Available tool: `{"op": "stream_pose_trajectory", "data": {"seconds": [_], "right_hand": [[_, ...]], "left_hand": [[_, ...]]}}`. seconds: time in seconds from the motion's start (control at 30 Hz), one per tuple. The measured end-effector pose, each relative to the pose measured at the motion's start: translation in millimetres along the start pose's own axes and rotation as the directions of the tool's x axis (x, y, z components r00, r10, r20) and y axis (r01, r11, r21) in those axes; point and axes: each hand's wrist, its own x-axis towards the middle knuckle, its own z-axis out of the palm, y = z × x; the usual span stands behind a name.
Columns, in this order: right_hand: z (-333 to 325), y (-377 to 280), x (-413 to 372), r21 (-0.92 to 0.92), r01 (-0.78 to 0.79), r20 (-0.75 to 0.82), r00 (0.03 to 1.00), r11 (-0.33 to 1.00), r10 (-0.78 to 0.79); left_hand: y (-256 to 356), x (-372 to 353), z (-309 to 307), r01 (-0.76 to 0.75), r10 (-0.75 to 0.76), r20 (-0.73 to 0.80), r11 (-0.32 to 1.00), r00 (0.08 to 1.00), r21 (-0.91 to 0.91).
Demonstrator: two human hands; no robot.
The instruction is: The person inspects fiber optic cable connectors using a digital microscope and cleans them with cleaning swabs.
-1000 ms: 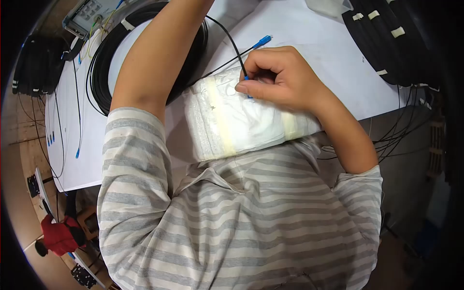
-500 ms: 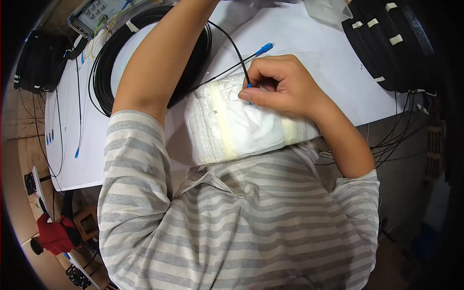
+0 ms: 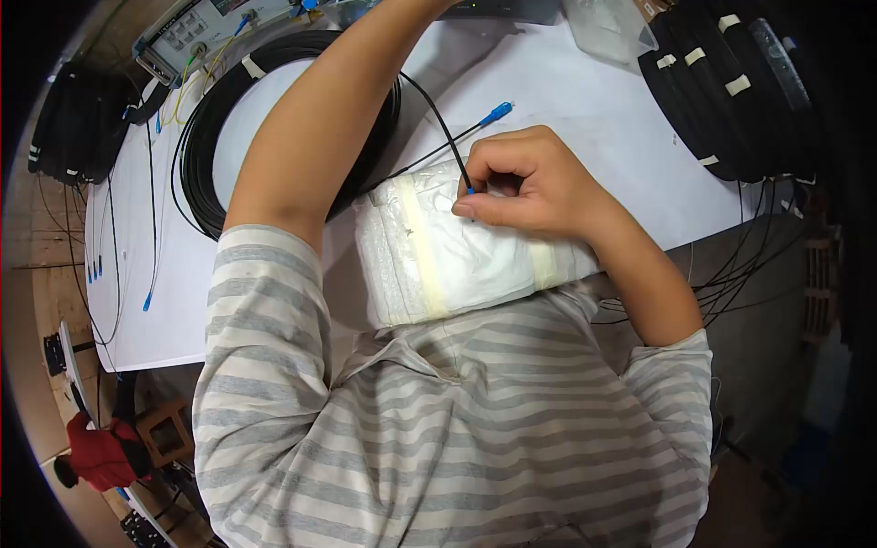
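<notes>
My right hand [image 3: 534,187] is closed, with thumb and fingertips pinching the blue-tipped end of a black fiber-optic cable [image 3: 440,107]. That hand is just over a white cloth pad [image 3: 484,256] wrapped in clear plastic and banded with pale tape, at the table's front edge. Behind the fingers, a second cable end with a blue connector [image 3: 496,113] points up and to the right. My left forearm [image 3: 338,110] reaches across a large coil of black cable [image 3: 195,173] and leaves the top of the view. The left hand itself is out of sight.
A test instrument [image 3: 187,41] with yellow leads stands at the back left. Thick black cable coils lie at the left [image 3: 78,128] and right [image 3: 722,119]. A clear plastic box [image 3: 607,32] is at the back. Far lower left, a person in red [image 3: 102,454] is visible.
The whole view has shifted slightly, so the table and pad appear a little lower. My right hand keeps its pinch on the cable end. My left arm still reaches off the top.
</notes>
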Motion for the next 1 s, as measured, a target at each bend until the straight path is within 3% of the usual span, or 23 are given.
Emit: {"op": "stream_pose_trajectory", "data": {"seconds": [0.13, 0.17, 0.33, 0.47, 0.57, 0.63, 0.67, 0.8, 0.93, 1.0], "right_hand": [[-1.3, -8.9, -1.0, 0.021, -0.195, -0.053, 0.979, 0.980, 0.196], [0.0, -4.8, -0.8, -0.048, -0.133, -0.086, 0.988, 0.990, 0.129], [-0.6, -4.0, -1.3, 0.015, -0.069, -0.002, 0.998, 0.997, 0.069], [0.1, -2.7, -1.8, 0.019, -0.144, -0.085, 0.986, 0.989, 0.145], [3.9, 1.4, -1.9, 0.000, -0.078, -0.102, 0.992, 0.997, 0.078], [0.1, -1.1, -1.0, 0.020, -0.078, -0.020, 0.997, 0.997, 0.078], [-1.4, -2.5, -1.1, 0.031, -0.080, 0.020, 0.997, 0.996, 0.079], [-0.8, -5.2, -1.3, 0.022, -0.179, -0.068, 0.981, 0.984, 0.180], [0.9, -2.3, -0.7, -0.007, -0.092, -0.031, 0.995, 0.996, 0.092], [-0.3, -0.7, -0.2, 0.016, -0.048, 0.004, 0.999, 0.999, 0.048]], "left_hand": [[-8.0, 7.1, 3.0, -0.015, 0.015, 0.015, 1.000, 1.000, 0.000], [-11.8, 9.3, 4.0, -0.019, 0.020, 0.036, 0.999, 0.999, -0.028], [-21.2, 14.6, 2.2, 0.054, -0.015, 0.180, 0.975, 0.984, -0.214], [-3.8, 6.9, -2.6, 0.088, -0.068, 0.118, 0.981, 0.991, -0.170], [4.2, 4.6, -3.2, 0.080, -0.079, 0.037, 0.996, 0.996, -0.044], [4.0, 4.0, -4.3, 0.057, -0.056, 0.053, 0.998, 0.997, -0.010], [2.4, 4.3, -4.2, 0.049, -0.048, 0.055, 0.999, 0.997, -0.018], [-9.1, 9.3, -1.9, 0.028, -0.017, 0.089, 0.992, 0.996, -0.121], [-14.7, 13.9, -1.2, 0.113, -0.077, 0.174, 0.972, 0.982, -0.207], [-8.7, 8.6, -1.5, 0.039, -0.030, 0.072, 0.990, 0.997, -0.132]]}}
